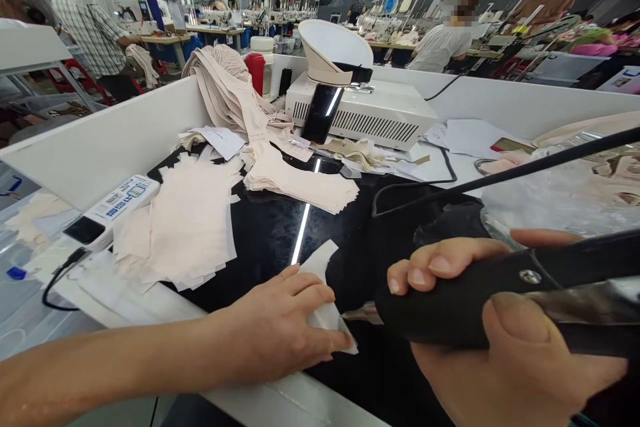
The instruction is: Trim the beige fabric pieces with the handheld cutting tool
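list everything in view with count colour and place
fabric piece: one, white, under the left hand
handheld tool: one, black, tip at the fabric piece
fabric stacks: two, cream, left and middle
tabletop: one, glossy black, centre
machine box: one, white, back
phone: one, black, leaning on machine box
flask: one, red, back left
power strip: one, white, left edge
plastic bag: one, clear, right
left hand: one, flat on the fabric piece
right hand: one, shut round the handheld tool
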{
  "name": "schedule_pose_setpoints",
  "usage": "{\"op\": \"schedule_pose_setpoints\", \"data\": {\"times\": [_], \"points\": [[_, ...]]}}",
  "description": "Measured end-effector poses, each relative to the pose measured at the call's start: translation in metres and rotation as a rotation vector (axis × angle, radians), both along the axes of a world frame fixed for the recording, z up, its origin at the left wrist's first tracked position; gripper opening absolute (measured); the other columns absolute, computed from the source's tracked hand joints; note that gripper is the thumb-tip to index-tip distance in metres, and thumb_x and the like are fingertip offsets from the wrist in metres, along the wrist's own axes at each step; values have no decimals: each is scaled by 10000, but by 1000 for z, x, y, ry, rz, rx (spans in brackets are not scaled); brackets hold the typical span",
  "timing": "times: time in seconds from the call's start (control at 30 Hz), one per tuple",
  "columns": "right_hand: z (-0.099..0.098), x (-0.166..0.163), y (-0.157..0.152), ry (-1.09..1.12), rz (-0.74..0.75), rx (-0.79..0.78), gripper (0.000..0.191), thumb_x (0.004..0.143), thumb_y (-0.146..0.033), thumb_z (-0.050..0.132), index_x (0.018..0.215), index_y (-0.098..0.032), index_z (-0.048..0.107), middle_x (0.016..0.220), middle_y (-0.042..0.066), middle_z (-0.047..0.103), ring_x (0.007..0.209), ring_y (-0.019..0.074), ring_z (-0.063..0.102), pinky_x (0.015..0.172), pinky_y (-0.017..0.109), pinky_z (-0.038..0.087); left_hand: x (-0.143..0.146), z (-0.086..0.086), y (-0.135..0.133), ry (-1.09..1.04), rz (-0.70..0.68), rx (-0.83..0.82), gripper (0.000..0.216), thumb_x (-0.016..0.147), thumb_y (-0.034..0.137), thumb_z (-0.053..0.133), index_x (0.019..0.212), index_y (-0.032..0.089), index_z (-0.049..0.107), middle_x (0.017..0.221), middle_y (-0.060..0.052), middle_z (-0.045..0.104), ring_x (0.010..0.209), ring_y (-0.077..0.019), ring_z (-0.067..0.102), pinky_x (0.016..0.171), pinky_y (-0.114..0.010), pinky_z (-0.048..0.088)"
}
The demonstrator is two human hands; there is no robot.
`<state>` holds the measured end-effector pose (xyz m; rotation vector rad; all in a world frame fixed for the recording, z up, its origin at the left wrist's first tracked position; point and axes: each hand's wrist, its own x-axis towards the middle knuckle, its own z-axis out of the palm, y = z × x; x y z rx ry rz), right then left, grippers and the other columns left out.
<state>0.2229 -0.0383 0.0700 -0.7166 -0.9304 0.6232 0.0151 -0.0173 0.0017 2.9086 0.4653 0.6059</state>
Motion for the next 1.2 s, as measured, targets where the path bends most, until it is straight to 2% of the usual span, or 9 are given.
{"op": "schedule_pose_setpoints", "data": {"times": [0.27,0.37,0.5,0.63,0.77,1.03,1.2], "points": [[-1,0,0,-26,2,-24,385,888,-370,1043,1203,-361,821,800,-55,717,613,214,691,479,317,561,2,5,-17,41,62,44,316,1239,375,762,1530,259,796,1461,-166,767,1393,-337,734,1275,-564,637],[3,7,-5,-54,65,-79,401,870,-346,1076,1180,-384,825,789,-54,736,635,227,703,530,354,629,0,7,-18,4,57,78,324,1254,398,742,1496,186,784,1422,-164,793,1406,-320,737,1299,-509,623],[9,15,-11,-77,166,-138,413,883,-326,1096,1194,-409,837,815,-42,786,695,246,749,608,403,706,-3,8,-3,-34,-3,73,317,1292,403,679,1411,133,794,1355,-139,825,1318,-263,778,1349,-426,577],[10,14,-12,-78,159,-124,400,896,-336,1092,1198,-398,839,829,-34,799,697,245,756,606,394,690,-7,6,19,-17,-71,28,346,1299,455,659,1376,161,823,1354,-141,819,1277,-256,794,1291,-384,605],[7,10,-10,-84,138,-127,398,897,-353,1089,1193,-402,828,841,-37,798,696,238,739,606,383,672,-12,1,31,-62,-97,12,349,1297,459,656,1450,205,841,1426,-171,794,1397,-286,756,1282,-413,613],[8,9,-5,-41,88,-105,424,863,-407,1099,1192,-419,832,816,-50,743,689,249,710,569,382,607,-17,0,25,-32,-89,-21,330,1255,423,747,1499,224,844,1526,-185,761,1431,-298,743,1317,-430,599],[13,2,-1,-64,67,-97,422,809,-340,1090,1131,-398,824,771,-64,729,644,260,736,530,385,597,-15,4,21,-17,-83,-32,321,1260,436,737,1473,226,855,1505,-178,768,1411,-296,745,1315,-441,601]]}}
